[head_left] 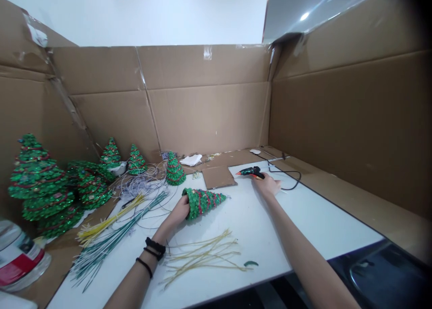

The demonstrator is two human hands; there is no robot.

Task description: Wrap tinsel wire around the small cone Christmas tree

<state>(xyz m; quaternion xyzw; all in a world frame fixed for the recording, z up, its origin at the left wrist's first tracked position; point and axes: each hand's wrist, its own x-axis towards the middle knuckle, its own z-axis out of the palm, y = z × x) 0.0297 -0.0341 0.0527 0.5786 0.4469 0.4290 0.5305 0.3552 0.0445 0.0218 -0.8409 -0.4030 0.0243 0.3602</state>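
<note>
My left hand (pixel 182 208) grips a small green Christmas tree (pixel 204 202) by its open base, with the fingers partly hidden inside. The tree lies on its side, its tip pointing right, and red garland winds round it. Farther right, my right hand (pixel 269 185) is closed around the handle of a black glue gun (pixel 250 171). Its orange nozzle points left, near a brown cardboard square (pixel 219 177). Loose pale yellow stems (pixel 205 257) are spread on the white board (pixel 263 237) below the tree, beside a small dark green curved piece (pixel 250 263).
Bundles of yellow stems (pixel 111 220) and green stems (pixel 118 239) lie left, near tangled wire (pixel 141 183). Several finished trees (pixel 40 183) stand at the back left, a plastic jar (pixel 20 255) in front. The glue gun's cord (pixel 299 181) loops right. Cardboard walls (pixel 209 106) surround the table.
</note>
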